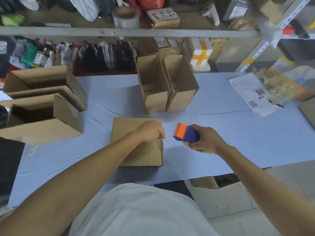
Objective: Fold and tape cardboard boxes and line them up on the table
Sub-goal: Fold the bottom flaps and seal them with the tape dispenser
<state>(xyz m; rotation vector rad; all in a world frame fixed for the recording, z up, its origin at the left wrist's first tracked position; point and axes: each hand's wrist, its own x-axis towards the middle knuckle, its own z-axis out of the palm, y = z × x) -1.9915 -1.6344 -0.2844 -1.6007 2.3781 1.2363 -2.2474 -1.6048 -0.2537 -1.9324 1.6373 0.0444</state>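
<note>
The flat brown closed cardboard box (pixel 136 142) lies on the pale blue cloth-covered worktop (pixel 221 133), near its front edge, and serves as the reference point below.

Left hand (pixel 151 131): rests on top of the closed box at its right edge. The fingers curl down over that edge, so the grip is on the box rim; fingertip placement is hidden.

Right hand (pixel 206 140): just to the right of the closed box and apart from it. The grip is clenched around the purple tape dispenser with an orange blade guard (pixel 186 133). The orange end points toward the closed box without touching it.

Behind the closed box, two upright open-topped brown cardboard boxes (pixel 167 86) stand side by side, touching each other. To the left of the closed box, two larger open brown cardboard boxes (pixel 42 106) sit at the worktop's left end. Far right of the closed box lies a printed white paper sheet (pixel 252 94). A grey metal shelf rail (pixel 119 32) runs across beyond the upright boxes.
</note>
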